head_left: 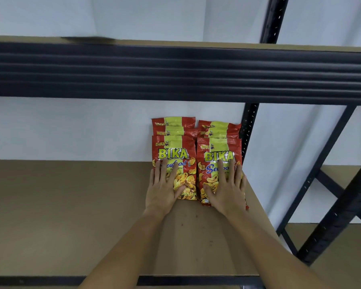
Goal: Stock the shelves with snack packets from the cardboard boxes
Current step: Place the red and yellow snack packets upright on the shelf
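Black steel rack upright [248,130] at the back right corner is the landmark. The brown shelf board [71,215] runs wide to the left of it, mostly bare; the dark front beam of the upper shelf [175,71] crosses above. White wall [71,130] behind.

Two rows of red-and-yellow BIKA Seafood cracker packets stand upright just left of the upright, leaning back toward the wall, about three deep each. Left row [174,155] touches the right row [219,157]; the right row sits just beside the upright, at the board's right edge.

Left hand [165,186] lies flat on the face of the left row's front packet, fingers straight and spread, nothing gripped. Right hand [225,188] does the same on the right row's front packet, fingers straight; its outer fingers reach the packet's right edge. Both grips apart, pressing, not clamped.

Step, as judged: squaring up and pushing back packets already placed, not carrying new ones. No cardboard box in view.

Next move probably calls for letting go without tipping the front packets forward, then going back to a box for more and starting a third row left of the left row. Risk: slick bags slide or fall once the hands lift.
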